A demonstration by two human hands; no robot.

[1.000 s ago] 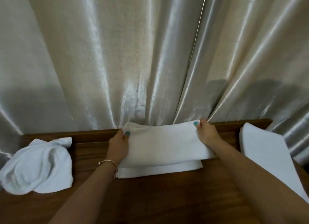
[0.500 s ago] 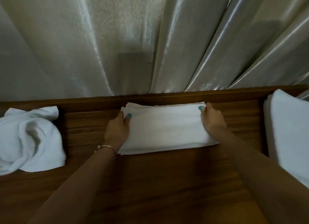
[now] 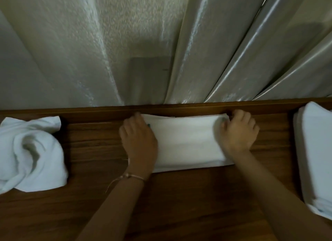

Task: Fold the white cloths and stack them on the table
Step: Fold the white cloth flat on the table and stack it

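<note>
The folded cloth [image 3: 186, 141] lay flat on the tabletop [image 3: 179, 204], close against the raised back rail, its long axis running left to right across the person's front. Each short end sat under a hand: the left hand [image 3: 139, 141] covered the left end, and the right hand [image 3: 238, 132] the right end, so neither was nearer than the other. The left hand seemed to rest on the cloth with its fingers bent over the far corner; the right hand's fingers were curled at the far right corner and appeared to pinch it, though blur made both grips hard to read. I judged that a further fold would carry one short end across toward the other.

Well apart to the left sat a crumpled cloth [image 3: 30, 156], not yet folded; at the right edge lay a stack of folded cloths [image 3: 316, 159], closer to the right hand.

Half a second before, the cloth already lay flat with both hands at its far corners, and a second before its top layer was held up off the lower one. Now both hands sat lower, over the cloth's ends.
</note>
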